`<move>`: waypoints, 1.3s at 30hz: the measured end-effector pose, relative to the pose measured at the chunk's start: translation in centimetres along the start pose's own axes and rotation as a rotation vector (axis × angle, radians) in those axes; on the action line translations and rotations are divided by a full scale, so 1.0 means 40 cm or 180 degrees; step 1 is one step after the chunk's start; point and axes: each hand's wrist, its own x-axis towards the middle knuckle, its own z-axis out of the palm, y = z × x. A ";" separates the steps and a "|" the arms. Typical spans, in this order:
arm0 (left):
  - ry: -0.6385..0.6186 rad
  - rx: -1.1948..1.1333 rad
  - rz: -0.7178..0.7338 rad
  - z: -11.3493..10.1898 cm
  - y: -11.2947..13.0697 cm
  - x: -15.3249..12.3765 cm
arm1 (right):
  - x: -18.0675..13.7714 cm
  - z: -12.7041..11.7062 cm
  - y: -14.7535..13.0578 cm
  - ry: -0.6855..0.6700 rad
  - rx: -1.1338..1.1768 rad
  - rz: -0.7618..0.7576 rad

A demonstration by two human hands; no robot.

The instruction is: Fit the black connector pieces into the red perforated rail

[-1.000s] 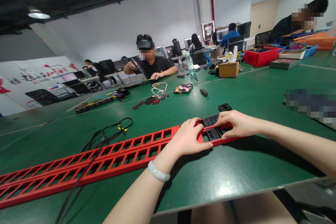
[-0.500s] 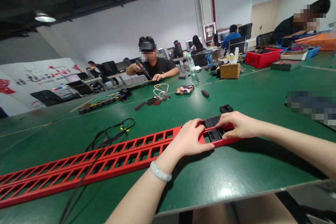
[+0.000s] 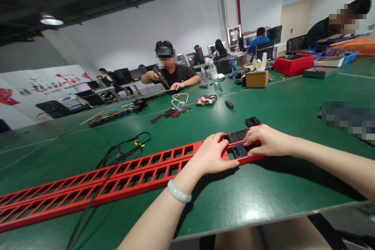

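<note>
A long red slotted frame [image 3: 137, 172] lies across the green table [image 3: 263, 195]. Its right end holds two black socket modules [image 3: 238, 143]. My left hand [image 3: 211, 157] is curled over the frame just left of the modules, thumb along the near rail. My right hand [image 3: 263, 140] rests on the frame's right end, fingers bent down on the modules. A loose black socket module [image 3: 252, 121] lies just beyond the frame's end.
A black cable [image 3: 117, 154] crosses the frame at left. Farther off lie small black and red parts [image 3: 170, 113], a white cord [image 3: 178, 99], a parts tray [image 3: 206, 100], a cardboard box [image 3: 256, 78] and a red bin [image 3: 293, 63]. A person [image 3: 170, 72] with a screwdriver sits opposite.
Hardly anything has changed. Both hands stay on the right end of the red frame; the view has shifted slightly.
</note>
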 end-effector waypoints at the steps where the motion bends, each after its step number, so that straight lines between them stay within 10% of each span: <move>1: 0.0002 0.0009 -0.0001 0.001 0.000 0.000 | -0.002 0.001 0.000 0.0003 -0.0046 -0.0036; 15: 0.0017 -0.0053 -0.0042 0.002 0.002 0.000 | -0.014 0.018 -0.027 -0.0039 -0.1053 -0.0873; 23: -0.0022 -0.0180 -0.0097 -0.003 0.006 0.001 | 0.007 -0.007 0.105 0.1187 -0.0660 -0.0242; 39: -0.0027 -0.0174 -0.0074 0.001 -0.001 0.001 | 0.070 -0.047 0.276 0.0079 -0.0498 0.0204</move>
